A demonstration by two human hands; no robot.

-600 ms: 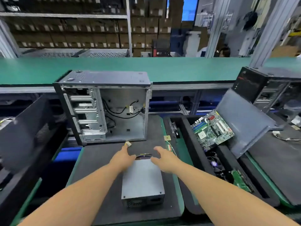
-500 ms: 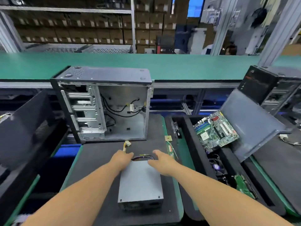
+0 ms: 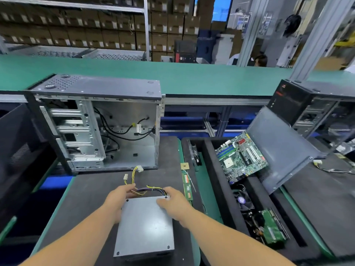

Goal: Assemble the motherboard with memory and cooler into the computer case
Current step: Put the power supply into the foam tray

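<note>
Both hands are on the power supply (image 3: 145,225), a flat grey sheet-metal box with small black screws at its corners, sitting on the dark foam mat (image 3: 86,198) right in the middle. The left hand (image 3: 117,198) wraps the box's far-left corner with fingers curled in among the cable bundle (image 3: 151,190), a tangle of yellow, purple and black wires with white plastic connectors sticking up at 12 o'clock. The right hand (image 3: 173,203) presses on the far-right corner, thumb on the top plate. So the hands are apart, one per corner, clamped on the box.

The computer case (image 3: 96,123) stands at 11 o'clock, side open toward me, bare silver steel inside with a perforated drive cage on the left and loose black cables draped across the back wall. The floor of it looks clear. Between its open edge and the power supply there's a strip of free mat.

The motherboard (image 3: 241,156), green with blue memory slots, leans tilted at 2 o'clock in a black foam tray (image 3: 215,181), propped against a grey side panel (image 3: 284,148). A cooler fan (image 3: 242,200) lies in the tray's slot just below it, a bit blurry.
</note>
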